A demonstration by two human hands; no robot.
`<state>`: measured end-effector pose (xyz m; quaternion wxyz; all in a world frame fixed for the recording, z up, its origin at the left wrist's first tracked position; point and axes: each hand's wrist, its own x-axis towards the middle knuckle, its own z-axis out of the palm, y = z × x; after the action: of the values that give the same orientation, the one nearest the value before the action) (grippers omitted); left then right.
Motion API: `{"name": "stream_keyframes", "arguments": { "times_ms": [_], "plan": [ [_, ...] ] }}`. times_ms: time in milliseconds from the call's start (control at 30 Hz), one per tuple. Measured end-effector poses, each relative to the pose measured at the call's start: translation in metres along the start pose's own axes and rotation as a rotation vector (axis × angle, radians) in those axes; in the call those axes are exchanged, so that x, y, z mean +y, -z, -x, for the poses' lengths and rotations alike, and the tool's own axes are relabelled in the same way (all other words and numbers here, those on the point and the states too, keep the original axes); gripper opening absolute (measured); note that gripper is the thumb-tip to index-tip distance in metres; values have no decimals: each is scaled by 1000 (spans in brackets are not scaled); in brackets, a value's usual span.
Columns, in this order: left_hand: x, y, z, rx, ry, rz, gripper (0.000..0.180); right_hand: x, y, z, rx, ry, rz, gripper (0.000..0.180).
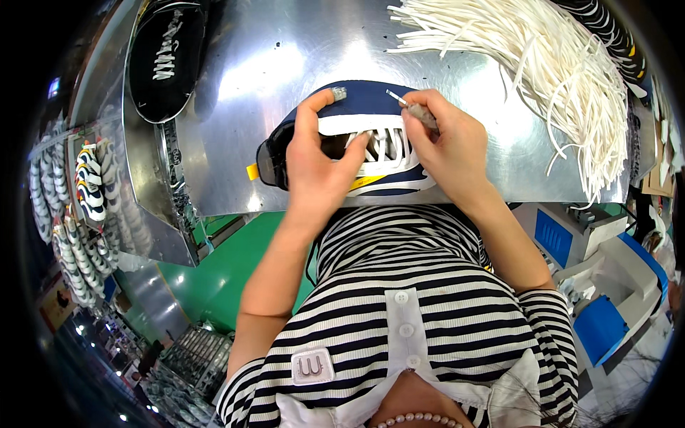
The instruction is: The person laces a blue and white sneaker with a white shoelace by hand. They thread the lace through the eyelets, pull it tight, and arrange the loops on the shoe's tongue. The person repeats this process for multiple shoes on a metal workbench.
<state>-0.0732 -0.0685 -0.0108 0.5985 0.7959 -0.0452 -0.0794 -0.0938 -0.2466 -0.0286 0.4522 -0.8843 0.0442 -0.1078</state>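
Note:
A navy-blue shoe (369, 97) with white trim lies sideways on the metal worktable (246, 153), its heel with a yellow tab toward the left. White lace (391, 146) crosses its throat in several rows. My left hand (311, 165) grips the shoe, thumb at the lacing and index finger over the far side; silvery tape wraps that fingertip. In my right hand (457, 146) is a small hook-like tool (421, 115) with a wrapped grey handle, pinched between thumb and fingers. Its thin metal tip points up and left, above the shoe. The right hand hides the toe end.
A big heap of loose white laces (528, 71) covers the table's right side. At the far left sits a black laced shoe (164, 64). More dark shoes (621, 43) stand in the far right corner. Racks of shoes (89, 178) are left of the table; a blue-and-white machine (603, 285) is at right.

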Motion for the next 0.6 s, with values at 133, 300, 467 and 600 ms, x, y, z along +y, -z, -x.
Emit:
{"name": "stream_keyframes", "arguments": {
  "times_ms": [133,300,467,600],
  "plan": [
    [19,21,2,-257,231,312,53,5,-3,-1,118,-31,-242,20],
    [27,17,-5,-214,288,249,52,-4,19,5,-79,500,-76,33],
    [16,19,-3,-230,258,233,51,-1,4,6,-108,488,-16,31],
    [19,19,2,-219,290,193,51,-1,4,2,-157,514,-23,27]
  ]
}}
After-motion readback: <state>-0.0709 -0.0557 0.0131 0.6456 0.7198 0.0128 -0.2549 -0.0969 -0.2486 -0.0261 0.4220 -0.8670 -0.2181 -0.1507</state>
